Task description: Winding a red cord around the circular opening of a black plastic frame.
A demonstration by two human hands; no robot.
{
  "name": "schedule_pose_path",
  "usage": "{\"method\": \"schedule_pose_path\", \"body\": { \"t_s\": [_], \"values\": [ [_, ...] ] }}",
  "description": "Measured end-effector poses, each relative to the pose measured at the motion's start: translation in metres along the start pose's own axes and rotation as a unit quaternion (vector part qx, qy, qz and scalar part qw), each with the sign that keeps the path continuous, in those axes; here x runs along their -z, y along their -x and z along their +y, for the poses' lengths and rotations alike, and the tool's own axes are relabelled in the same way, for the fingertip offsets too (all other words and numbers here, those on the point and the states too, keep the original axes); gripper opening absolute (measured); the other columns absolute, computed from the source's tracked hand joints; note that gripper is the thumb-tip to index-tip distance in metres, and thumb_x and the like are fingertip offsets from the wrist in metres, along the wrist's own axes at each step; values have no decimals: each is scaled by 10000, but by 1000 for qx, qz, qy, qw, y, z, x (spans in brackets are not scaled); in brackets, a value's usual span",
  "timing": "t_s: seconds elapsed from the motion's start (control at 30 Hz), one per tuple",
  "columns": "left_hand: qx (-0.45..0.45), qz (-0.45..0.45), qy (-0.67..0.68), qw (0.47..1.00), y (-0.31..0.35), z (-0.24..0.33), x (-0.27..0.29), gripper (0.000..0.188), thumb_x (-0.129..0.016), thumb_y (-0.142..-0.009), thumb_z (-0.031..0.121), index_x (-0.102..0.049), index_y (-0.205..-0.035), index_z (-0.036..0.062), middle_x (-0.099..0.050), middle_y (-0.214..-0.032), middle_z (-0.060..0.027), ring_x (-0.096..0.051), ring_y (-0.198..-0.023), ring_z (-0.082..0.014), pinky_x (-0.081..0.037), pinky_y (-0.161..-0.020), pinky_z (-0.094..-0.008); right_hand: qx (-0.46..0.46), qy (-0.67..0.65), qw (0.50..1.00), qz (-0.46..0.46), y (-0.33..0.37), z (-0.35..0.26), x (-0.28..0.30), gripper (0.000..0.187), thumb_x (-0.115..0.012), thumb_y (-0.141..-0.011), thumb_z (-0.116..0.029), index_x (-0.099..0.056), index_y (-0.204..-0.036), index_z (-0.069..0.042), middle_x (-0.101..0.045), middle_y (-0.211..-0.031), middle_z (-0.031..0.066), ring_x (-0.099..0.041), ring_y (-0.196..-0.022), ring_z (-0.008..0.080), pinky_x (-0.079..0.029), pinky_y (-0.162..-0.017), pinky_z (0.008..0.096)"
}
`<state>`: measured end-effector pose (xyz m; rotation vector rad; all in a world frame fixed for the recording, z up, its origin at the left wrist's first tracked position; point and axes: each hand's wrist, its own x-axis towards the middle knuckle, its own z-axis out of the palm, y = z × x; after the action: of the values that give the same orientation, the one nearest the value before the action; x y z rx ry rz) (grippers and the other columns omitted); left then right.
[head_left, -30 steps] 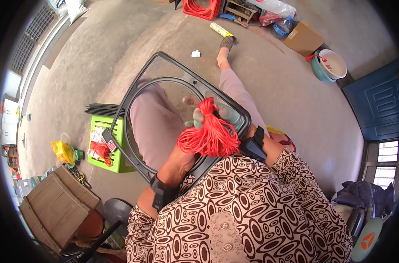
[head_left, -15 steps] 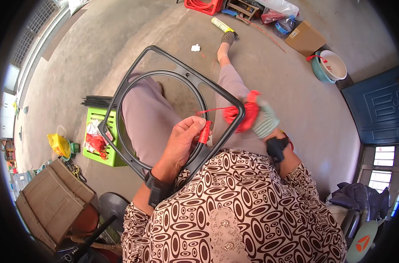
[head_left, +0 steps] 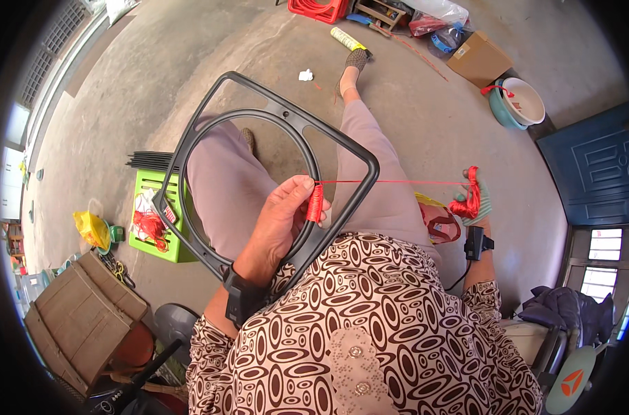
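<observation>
On my head feed, the bare left hand (head_left: 278,216) pinches the tight red cord coil (head_left: 314,204) on the black plastic ring-centred frame (head_left: 291,120), over the lap. Since half a second ago, the striped-gloved right hand (head_left: 484,205) has swung well out rightward, fingers curled round the loose red cord bundle (head_left: 472,200); the thin red strand (head_left: 397,182) now runs straight between. I can't read the yellow-and-white tube's (head_left: 347,39) print.

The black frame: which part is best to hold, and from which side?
Probably the far corner of the black frame, coming from the far side. It is slim and bare there, open space inside leaves room to close around it, and it lies clear of the left hand and the red cord wound on the ring.
</observation>
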<state>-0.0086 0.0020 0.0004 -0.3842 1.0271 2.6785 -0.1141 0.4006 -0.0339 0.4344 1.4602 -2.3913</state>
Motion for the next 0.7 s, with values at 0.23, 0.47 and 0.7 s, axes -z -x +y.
{"method": "schedule_pose_path", "body": {
  "t_s": [0.23,0.47,0.7],
  "values": [
    [12,21,-34,999,0,2,-4,127,-570,-886,180,-533,-827,73,-636,-720,-117,-582,-553,-172,-500,-570,-297,187,597,776,80,-29,15,-85,405,-696,-753,-360,-619,-1020,-65,-633,-858,94,-611,-745,208,-489,-720,326],
    [83,-47,22,995,-6,-4,-2,145,-596,-888,196,-573,-908,54,-652,-777,-106,-620,-622,-166,-529,-587,-288,142,249,953,-101,-42,82,-228,300,-645,-819,-275,-619,-1025,-59,-641,-844,61,-573,-683,139,-476,-640,284],
    [136,-46,87,986,-3,-2,1,228,-620,-871,196,-565,-1007,22,-645,-839,-99,-630,-709,-177,-529,-602,-300,-333,-153,772,-519,-28,93,-242,432,-493,-926,-324,-480,-1255,-46,-612,-1096,147,-634,-796,216,-539,-774,359]
  ]
}}
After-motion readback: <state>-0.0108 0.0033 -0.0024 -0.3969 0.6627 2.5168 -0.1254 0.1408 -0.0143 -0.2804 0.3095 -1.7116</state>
